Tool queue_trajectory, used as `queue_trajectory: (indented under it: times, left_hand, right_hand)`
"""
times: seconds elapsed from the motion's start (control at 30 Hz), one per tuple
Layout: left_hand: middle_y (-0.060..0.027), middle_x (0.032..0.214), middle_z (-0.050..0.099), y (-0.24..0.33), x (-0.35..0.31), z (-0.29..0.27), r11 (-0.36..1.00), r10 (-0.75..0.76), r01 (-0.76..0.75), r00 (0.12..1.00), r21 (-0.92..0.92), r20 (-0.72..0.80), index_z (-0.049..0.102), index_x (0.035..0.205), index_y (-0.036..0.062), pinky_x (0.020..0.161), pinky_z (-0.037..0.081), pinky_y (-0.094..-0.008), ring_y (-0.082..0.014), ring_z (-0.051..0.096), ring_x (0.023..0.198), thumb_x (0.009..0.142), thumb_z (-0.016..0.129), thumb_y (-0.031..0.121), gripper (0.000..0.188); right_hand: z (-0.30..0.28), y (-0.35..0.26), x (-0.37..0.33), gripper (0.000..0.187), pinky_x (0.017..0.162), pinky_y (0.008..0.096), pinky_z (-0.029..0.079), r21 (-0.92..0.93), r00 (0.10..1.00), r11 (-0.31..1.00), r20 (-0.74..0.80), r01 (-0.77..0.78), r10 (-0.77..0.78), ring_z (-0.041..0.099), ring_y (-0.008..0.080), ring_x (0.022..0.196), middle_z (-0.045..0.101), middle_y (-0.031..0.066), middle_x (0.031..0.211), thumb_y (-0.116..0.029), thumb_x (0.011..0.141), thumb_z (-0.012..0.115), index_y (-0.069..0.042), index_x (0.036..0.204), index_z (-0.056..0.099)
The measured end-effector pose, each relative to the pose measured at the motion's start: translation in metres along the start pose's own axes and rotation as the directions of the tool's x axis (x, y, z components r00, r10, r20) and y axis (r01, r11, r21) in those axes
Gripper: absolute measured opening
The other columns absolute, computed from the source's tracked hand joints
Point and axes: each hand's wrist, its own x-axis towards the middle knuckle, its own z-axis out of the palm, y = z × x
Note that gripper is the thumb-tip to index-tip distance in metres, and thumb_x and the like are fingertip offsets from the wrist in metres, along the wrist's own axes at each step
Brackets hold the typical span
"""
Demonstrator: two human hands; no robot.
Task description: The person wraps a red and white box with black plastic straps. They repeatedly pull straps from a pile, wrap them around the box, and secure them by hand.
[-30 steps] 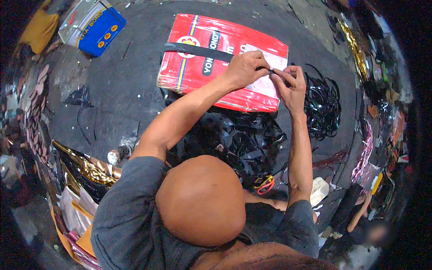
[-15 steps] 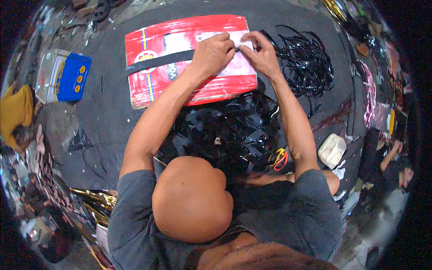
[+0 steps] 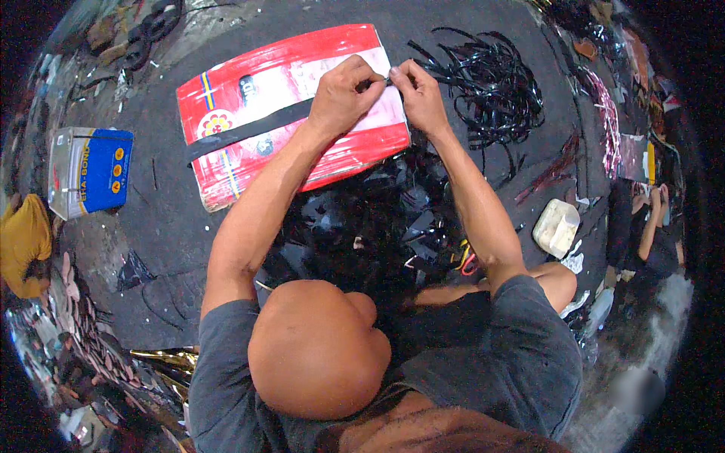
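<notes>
A flat red and white printed board (image 3: 362,143), apparently wrapped in plastic, lies in front of me. Across it runs a broad black strip (image 3: 249,130). My left hand (image 3: 345,97) rests over the board's right half, thumb and fingers pinched on the strip's right end. Close beside it, at the board's right edge, my right hand (image 3: 420,97) is closed in a pinch on the same end; the fingertips hide most of it. Thin black strips (image 3: 498,90) lie in a tangled heap right of my right hand. Black scraps (image 3: 355,219) are piled between the board and my body.
Red and yellow looped handles (image 3: 467,259) show beside my right forearm. A white block-like container (image 3: 556,229) sits further right. To the left stands a blue and silver tin (image 3: 92,172). Another person's arm (image 3: 651,226) appears at the far right. Dark matting (image 3: 158,249) covers the floor.
The board has shifted left in view and turned, its left end now nearer me. My right hand has moved left, and its fingers have drawn together at the strip's end.
</notes>
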Motion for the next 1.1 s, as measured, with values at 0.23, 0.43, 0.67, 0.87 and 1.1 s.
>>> queue_trajectory:
  times: [0.23, 0.43, 0.67, 0.87, 1.1]
  left_hand:
    - [-0.0087, 0.08, 0.066, 0.001, 0.008, 0.007, 0.999, 0.014, -0.015, 1.0, -0.04, -0.017, 0.073, 0.083, 0.0016, 0.066, 0.053, -0.0325, -0.0208, 0.067, 0.071, 0.081, 0.076, 0.008, 0.007]
    - [-0.008, 0.08, 0.068, 0.002, 0.006, 0.009, 0.999, 0.0, 0.0, 1.0, -0.036, -0.007, 0.074, 0.081, 0.002, 0.066, 0.054, -0.0309, -0.0191, 0.067, 0.071, 0.08, 0.077, 0.009, 0.007]
    - [-0.007, 0.079, 0.07, 0.003, 0.01, 0.002, 0.995, -0.062, 0.064, 0.998, -0.076, 0.029, 0.076, 0.082, 0.0032, 0.065, 0.054, -0.03, -0.0168, 0.067, 0.07, 0.077, 0.079, 0.008, 0.007]
    - [-0.0068, 0.078, 0.07, 0.006, 0.01, 0.005, 0.996, -0.043, 0.045, 0.999, -0.077, 0.024, 0.076, 0.082, 0.0036, 0.064, 0.054, -0.0297, -0.0159, 0.067, 0.068, 0.077, 0.079, 0.007, 0.006]
    - [-0.0073, 0.078, 0.07, 0.007, 0.011, 0.004, 0.999, -0.026, 0.026, 1.0, -0.032, 0.012, 0.076, 0.081, 0.0034, 0.064, 0.053, -0.0309, -0.0172, 0.067, 0.068, 0.078, 0.078, 0.009, 0.007]
  right_hand:
    - [0.0, 0.017, -0.007, 0.018, 0.044, 0.0205, 0.033, 0.744, 0.851, 0.446, 0.319, -0.497, 0.416, 0.043, 0.003, 0.052, 0.05, -0.0068, 0.069, -0.031, 0.102, 0.061, -0.016, 0.095, 0.058]
    - [-0.004, -0.009, 0.035, 0.043, 0.067, 0.0427, 0.054, -0.2, 0.968, 0.948, -0.084, -0.249, 0.237, 0.069, 0.0322, 0.073, 0.069, 0.0171, 0.08, -0.043, 0.099, 0.057, -0.002, 0.101, 0.065]
    - [0.009, 0.008, 0.042, 0.032, 0.082, 0.0516, 0.053, -0.325, 0.959, 0.907, -0.179, -0.268, 0.219, 0.068, 0.0461, 0.091, 0.071, 0.0269, 0.095, -0.031, 0.092, 0.067, 0.001, 0.092, 0.069]
    - [0.015, 0.068, 0.032, 0.033, 0.08, 0.0487, 0.054, -0.256, 0.928, 0.896, -0.186, -0.364, 0.324, 0.07, 0.0414, 0.093, 0.072, 0.0252, 0.094, -0.033, 0.089, 0.071, 0.0, 0.091, 0.07]
    - [0.018, 0.119, 0.015, 0.034, 0.081, 0.0494, 0.054, -0.292, 0.866, 0.816, -0.184, -0.499, 0.464, 0.07, 0.0416, 0.093, 0.071, 0.025, 0.092, -0.033, 0.089, 0.069, 0.001, 0.094, 0.069]
